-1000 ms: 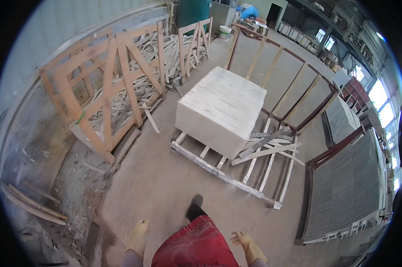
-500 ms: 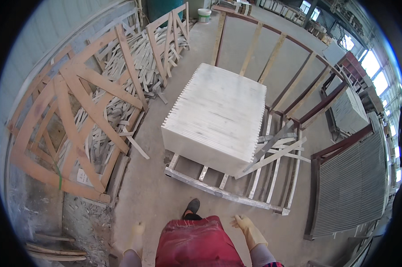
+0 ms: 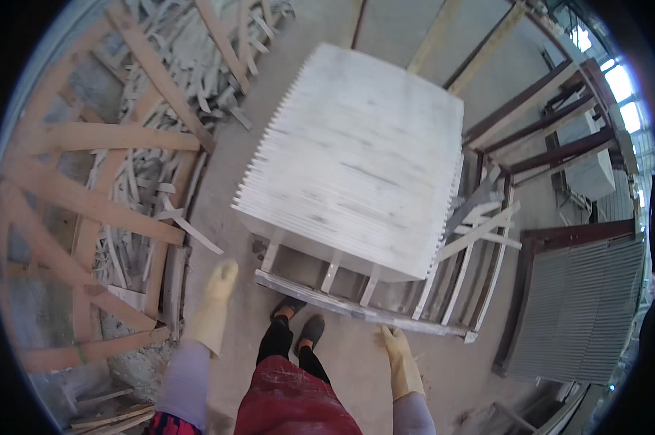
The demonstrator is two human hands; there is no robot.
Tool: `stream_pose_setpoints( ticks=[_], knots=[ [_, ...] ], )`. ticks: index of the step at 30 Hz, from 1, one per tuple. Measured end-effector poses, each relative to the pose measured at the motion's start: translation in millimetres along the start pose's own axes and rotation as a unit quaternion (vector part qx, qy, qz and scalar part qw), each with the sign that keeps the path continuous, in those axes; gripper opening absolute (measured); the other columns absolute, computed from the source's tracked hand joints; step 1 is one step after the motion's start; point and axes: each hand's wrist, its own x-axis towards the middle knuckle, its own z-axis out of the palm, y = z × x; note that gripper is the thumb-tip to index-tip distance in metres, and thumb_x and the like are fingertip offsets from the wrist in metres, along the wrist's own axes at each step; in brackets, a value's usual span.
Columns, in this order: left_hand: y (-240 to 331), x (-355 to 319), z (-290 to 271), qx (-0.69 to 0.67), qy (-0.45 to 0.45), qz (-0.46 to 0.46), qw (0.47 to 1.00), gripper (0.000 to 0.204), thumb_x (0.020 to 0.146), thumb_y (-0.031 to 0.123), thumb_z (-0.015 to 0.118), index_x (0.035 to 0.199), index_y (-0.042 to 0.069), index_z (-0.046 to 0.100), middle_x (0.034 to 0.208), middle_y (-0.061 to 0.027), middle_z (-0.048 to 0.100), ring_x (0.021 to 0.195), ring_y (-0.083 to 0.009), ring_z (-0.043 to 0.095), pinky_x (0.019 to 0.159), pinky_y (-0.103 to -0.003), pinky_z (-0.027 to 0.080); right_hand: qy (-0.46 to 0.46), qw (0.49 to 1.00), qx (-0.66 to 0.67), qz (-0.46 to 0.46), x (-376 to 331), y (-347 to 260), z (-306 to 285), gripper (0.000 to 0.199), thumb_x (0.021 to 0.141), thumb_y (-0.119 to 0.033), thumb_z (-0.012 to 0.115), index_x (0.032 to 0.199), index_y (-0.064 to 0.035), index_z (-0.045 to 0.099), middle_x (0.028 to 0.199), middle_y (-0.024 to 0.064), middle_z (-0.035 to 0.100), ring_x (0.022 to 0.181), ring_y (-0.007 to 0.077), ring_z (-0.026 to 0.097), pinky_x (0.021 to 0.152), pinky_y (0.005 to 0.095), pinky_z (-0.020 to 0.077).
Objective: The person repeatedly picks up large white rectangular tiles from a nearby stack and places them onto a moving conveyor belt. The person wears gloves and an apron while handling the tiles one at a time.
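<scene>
1. While it rests on a grey wooden pallet (image 3: 385, 313), the white stack of upright stone slabs (image 3: 356, 152) runs lengthwise away from the person.
2. Both yellow-gloved hands, left (image 3: 215, 293) and right (image 3: 396, 355), hang loose, holding nothing, near the pallet's front rail.

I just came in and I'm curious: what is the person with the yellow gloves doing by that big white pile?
The person stands right in front of a big stack of white slabs set on edge on a wooden pallet. Both hands wear yellow gloves and hold nothing. The left hand is lifted toward the stack's near corner, and the right hand hangs near the pallet's front rail. Broken wooden frames lie on the left.
</scene>
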Motion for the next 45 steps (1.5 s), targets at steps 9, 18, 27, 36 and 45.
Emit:
stream_pose_setpoints(
  ticks=[9, 18, 27, 36, 45],
  knots=[
    [39, 182, 33, -0.033, -0.015, 0.024, 0.999, 0.064, 0.082, 0.055, 0.058, 0.118, 0.002, 0.050, 0.097, -0.0121, 0.058, 0.087, -0.0194, 0.054, 0.077, -0.030, 0.042, 0.205, 0.971, -0.033, -0.121, 114, -22, -30, 0.048, 0.083, -0.023, 0.061, 0.121, 0.0038, 0.049, 0.099, 0.0132, 0.062, 0.082, 0.0171, 0.059, 0.070, 0.0285, 0.0469],
    [56, 175, 28, 0.083, -0.026, 0.070, 0.994, 0.060, 0.082, 0.058, 0.056, 0.100, 0.001, 0.056, 0.074, -0.0054, 0.054, 0.068, -0.0151, 0.049, 0.065, -0.029, 0.039, 0.258, 0.965, -0.015, -0.042, 144, -60, -30, 0.050, 0.080, -0.031, 0.064, 0.116, 0.0001, 0.053, 0.110, 0.0134, 0.063, 0.104, 0.0216, 0.059, 0.088, 0.0319, 0.0424],
    [48, 159, 22, 0.049, -0.002, 0.096, 0.994, 0.054, 0.081, 0.053, 0.060, 0.096, 0.001, 0.059, 0.086, -0.0079, 0.058, 0.082, -0.0165, 0.051, 0.076, -0.028, 0.040, 0.237, 0.967, -0.070, -0.052, 120, -77, -37, 0.046, 0.078, -0.032, 0.068, 0.110, -0.0003, 0.058, 0.097, 0.0118, 0.066, 0.092, 0.0202, 0.062, 0.081, 0.0317, 0.0450],
    [24, 174, 19, 0.042, -0.008, 0.107, 0.993, 0.050, 0.081, 0.052, 0.062, 0.082, 0.001, 0.059, 0.076, -0.0039, 0.055, 0.074, -0.0131, 0.046, 0.070, -0.027, 0.039, 0.295, 0.949, -0.065, -0.087, 125, -60, -29, 0.041, 0.079, -0.028, 0.065, 0.108, -0.0009, 0.059, 0.091, 0.0103, 0.064, 0.083, 0.0188, 0.058, 0.075, 0.0309, 0.0434],
    [53, 168, 20, 0.063, -0.011, 0.121, 0.991, 0.050, 0.080, 0.050, 0.064, 0.072, 0.002, 0.054, 0.066, -0.0016, 0.049, 0.067, -0.0110, 0.041, 0.063, -0.026, 0.037, 0.307, 0.944, -0.115, -0.029, 119, -86, -25, 0.055, 0.076, -0.042, 0.064, 0.110, 0.0005, 0.059, 0.097, 0.0142, 0.066, 0.090, 0.0252, 0.061, 0.079, 0.0333, 0.0441]
  ],
)
